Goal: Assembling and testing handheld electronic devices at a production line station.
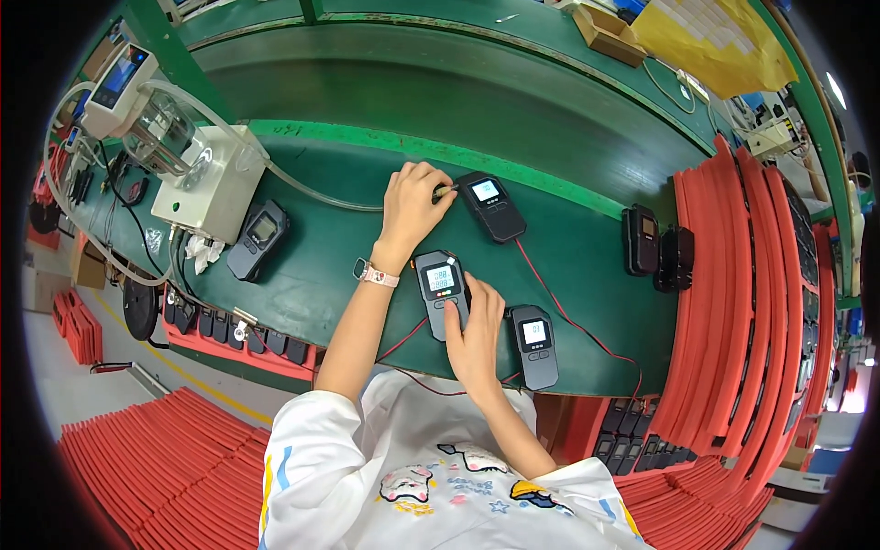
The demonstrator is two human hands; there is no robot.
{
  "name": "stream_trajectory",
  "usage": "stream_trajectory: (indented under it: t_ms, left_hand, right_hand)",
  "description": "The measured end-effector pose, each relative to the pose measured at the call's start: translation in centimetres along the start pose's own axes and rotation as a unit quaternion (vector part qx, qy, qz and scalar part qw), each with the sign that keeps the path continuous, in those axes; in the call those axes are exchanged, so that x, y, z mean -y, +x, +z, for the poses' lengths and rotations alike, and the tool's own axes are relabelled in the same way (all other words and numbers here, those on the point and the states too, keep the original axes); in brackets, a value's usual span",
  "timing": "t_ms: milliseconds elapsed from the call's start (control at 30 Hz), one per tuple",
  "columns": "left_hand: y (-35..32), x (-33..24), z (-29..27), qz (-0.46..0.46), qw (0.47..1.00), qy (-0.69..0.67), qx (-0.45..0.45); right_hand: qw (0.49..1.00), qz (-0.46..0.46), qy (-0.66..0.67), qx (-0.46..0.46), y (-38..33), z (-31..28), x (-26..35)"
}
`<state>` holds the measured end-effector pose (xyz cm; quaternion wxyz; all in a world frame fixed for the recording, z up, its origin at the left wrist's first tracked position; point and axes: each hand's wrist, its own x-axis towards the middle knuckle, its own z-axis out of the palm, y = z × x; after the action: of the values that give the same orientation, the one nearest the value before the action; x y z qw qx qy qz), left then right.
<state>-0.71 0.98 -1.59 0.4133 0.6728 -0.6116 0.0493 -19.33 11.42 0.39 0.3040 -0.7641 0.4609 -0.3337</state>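
Plastic, by the look of it, is forming the casing of the middle meter (438, 279), so it is probably handling light and stiff, a little slick on its smooth faces, with the lit screen as its fragile part. Its long sides are offering the best hold, clear of the screen. The right hand (476, 337) is gripping it just so, the thumb lying over the lower front by the buttons and the fingers curling along the right side. The middle meter is lying directly within that hand, just below the left hand (410, 209) and not touching it.

The left hand is pinching a small fitting (444, 192), fingertips drawn close together. The upper meter (496, 207) is lying just right of those fingertips; whether the fitting is joining it, I cannot tell. Soft and bendable, a clear tube (323, 196) is running in from the left of that hand, its end hidden behind the fingers.

The lower meter (534, 345) is resting just right of the right hand, apart from it. A red cable (574, 324) is trailing from the upper meter, passing right of the right hand. Another meter (259, 240) is lying well left of the left hand.
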Motion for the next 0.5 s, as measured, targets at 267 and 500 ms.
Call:
stream_trajectory:
  t_ms: [267,500]
  left_hand:
    - [0.0,0.1,0.1,0.005,1.0,0.001,0.003]
    - [0.3,-0.1,0.0,0.011,1.0,-0.016,-0.006]
  right_hand:
    - [1.0,0.005,0.017,0.024,-0.5,-1.0,1.4]
    - [0.998,-0.012,0.019,0.057,-0.9,-1.1,1.0]
